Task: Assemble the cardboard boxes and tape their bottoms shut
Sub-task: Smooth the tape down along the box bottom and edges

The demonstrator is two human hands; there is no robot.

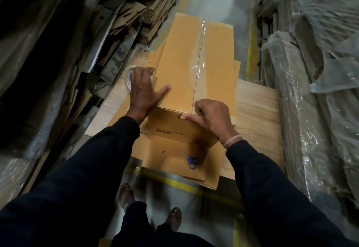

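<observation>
While on box [178,52], right grip [209,116] at tape [199,52], left grip [143,91] at roll [128,78].

1 box [180,56], 1 tape roll [129,78], 1 scissors [191,161], 2 hands [144,89] [210,116].

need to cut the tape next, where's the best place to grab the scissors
Take the scissors by the purple handle loops, nearest you, reaching down from above. They lie flat on the cardboard flap with the blades pointing away, under the right hand, the closer one.
</observation>
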